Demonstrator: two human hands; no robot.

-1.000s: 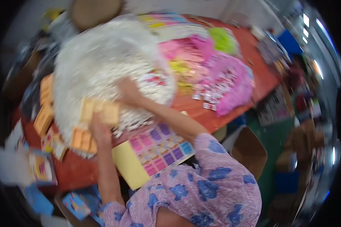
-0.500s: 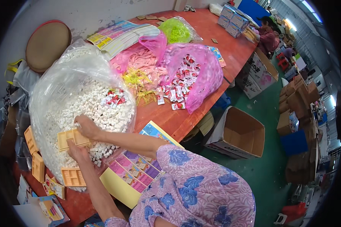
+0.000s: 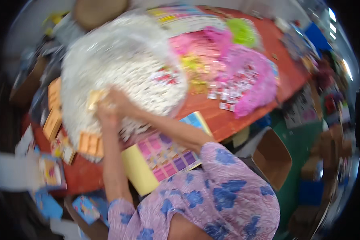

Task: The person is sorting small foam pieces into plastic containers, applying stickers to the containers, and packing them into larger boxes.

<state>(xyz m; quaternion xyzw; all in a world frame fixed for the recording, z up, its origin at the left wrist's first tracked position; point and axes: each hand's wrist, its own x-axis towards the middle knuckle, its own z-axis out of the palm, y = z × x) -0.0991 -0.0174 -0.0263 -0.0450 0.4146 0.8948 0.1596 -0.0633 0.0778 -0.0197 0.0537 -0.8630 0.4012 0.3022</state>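
Over the big clear plastic bag (image 3: 80, 52) of small white cubes (image 3: 138, 76), a pale yellow compartment tray (image 3: 95, 99) is held up in my left hand (image 3: 107, 113). My right hand (image 3: 121, 102) is close against the left, beside the tray's right end; its fingers are smeared by motion, and its grip does not show. Both hands hide part of the tray. Near the bag's lower left edge are several orange compartment trays, one (image 3: 91, 144) in front and another (image 3: 53, 123) further left. Small red-and-white packets (image 3: 165, 76) lie on the cubes.
Printed card sheets (image 3: 168, 154) lie before my body. On the red table (image 3: 222, 124), a pink bag (image 3: 258, 80) of packets, yellow ties (image 3: 194, 72) and a green bundle (image 3: 242, 32) sit to the right. An open carton (image 3: 272, 158) stands beyond the table edge.
The whole view has swung, so the table and bag appear further right and higher, now blurred. My hands have come closer together, and the tray shows less between them.
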